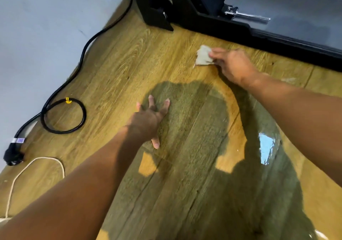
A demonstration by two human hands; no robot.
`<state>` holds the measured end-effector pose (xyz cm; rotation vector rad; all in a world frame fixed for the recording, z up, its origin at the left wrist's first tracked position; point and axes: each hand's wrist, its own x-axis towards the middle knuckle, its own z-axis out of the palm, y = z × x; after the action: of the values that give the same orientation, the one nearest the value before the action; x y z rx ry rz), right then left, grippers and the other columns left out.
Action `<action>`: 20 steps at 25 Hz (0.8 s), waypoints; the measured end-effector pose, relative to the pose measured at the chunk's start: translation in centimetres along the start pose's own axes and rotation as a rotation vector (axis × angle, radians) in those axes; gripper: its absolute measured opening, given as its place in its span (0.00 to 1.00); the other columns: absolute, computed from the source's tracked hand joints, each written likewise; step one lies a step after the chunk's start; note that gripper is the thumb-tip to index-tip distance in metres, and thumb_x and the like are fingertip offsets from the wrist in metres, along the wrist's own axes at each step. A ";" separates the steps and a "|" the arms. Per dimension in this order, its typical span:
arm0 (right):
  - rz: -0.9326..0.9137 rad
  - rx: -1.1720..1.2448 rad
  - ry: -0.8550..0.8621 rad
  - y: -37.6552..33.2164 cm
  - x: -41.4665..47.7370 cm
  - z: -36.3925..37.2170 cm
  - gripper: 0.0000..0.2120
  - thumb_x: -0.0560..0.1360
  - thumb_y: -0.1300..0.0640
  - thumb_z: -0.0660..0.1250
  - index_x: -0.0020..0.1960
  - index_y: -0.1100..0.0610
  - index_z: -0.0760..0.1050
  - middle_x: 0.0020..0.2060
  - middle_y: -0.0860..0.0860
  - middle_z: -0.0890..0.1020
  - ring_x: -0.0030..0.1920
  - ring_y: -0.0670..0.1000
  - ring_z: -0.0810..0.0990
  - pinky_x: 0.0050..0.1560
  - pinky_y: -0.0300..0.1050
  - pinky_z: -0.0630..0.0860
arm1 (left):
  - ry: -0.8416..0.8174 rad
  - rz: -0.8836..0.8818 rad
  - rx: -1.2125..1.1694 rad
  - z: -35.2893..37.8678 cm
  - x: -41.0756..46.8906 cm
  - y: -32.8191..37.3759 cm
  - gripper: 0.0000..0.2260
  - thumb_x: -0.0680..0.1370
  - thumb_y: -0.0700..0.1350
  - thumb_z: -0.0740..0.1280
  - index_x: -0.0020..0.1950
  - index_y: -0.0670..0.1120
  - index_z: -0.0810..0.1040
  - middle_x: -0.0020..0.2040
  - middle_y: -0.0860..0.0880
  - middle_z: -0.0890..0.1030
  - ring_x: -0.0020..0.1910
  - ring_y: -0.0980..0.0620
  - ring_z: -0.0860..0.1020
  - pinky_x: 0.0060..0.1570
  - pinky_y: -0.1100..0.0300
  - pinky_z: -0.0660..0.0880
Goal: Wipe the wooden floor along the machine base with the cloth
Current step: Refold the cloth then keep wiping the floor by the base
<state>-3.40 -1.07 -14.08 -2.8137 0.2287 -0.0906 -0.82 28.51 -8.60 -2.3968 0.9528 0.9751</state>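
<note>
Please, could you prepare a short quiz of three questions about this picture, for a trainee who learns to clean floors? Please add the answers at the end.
1. Multiple choice: which of the hands holds the cloth? A) the left hand B) the right hand C) both.
2. True or false: the cloth lies on top of the machine base.
3. Fill in: the coiled black cable lies to the ___ of the left hand.

Key
1. B.
2. False: the cloth is down on the wooden floor, in front of the machine base.
3. Left.
</note>
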 end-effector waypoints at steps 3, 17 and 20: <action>0.283 0.013 0.129 0.1 1.4 -0.2 0.19 0.74 0.70 0.58 0.63 0.60 0.73 0.65 0.58 0.74 0.63 0.61 0.73 0.64 0.51 0.70 | -0.003 0.014 0.020 0.0 0.4 -0.1 0.63 0.62 0.52 0.80 0.75 0.56 0.30 0.74 0.35 0.33 0.72 0.26 0.46 0.68 0.41 0.62; 0.114 0.192 -0.003 -9.7 -5.2 3.2 0.25 0.75 0.71 0.57 0.70 0.55 0.67 0.71 0.55 0.67 0.64 0.54 0.75 0.63 0.51 0.74 | 0.032 0.010 -0.059 0.6 0.4 -0.7 0.63 0.60 0.50 0.81 0.76 0.57 0.33 0.75 0.40 0.33 0.73 0.28 0.44 0.66 0.39 0.66; -0.207 0.251 -0.112 -12.1 -11.8 3.9 0.24 0.75 0.68 0.62 0.69 0.54 0.70 0.70 0.50 0.69 0.70 0.52 0.68 0.70 0.50 0.64 | 0.084 -0.008 -0.078 1.0 0.0 -1.1 0.63 0.59 0.51 0.81 0.78 0.50 0.37 0.78 0.44 0.38 0.74 0.32 0.45 0.67 0.40 0.64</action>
<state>-12.88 13.47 -14.38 -2.5728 -0.0947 -0.0077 -0.51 29.84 -9.24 -2.5219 0.9506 0.9314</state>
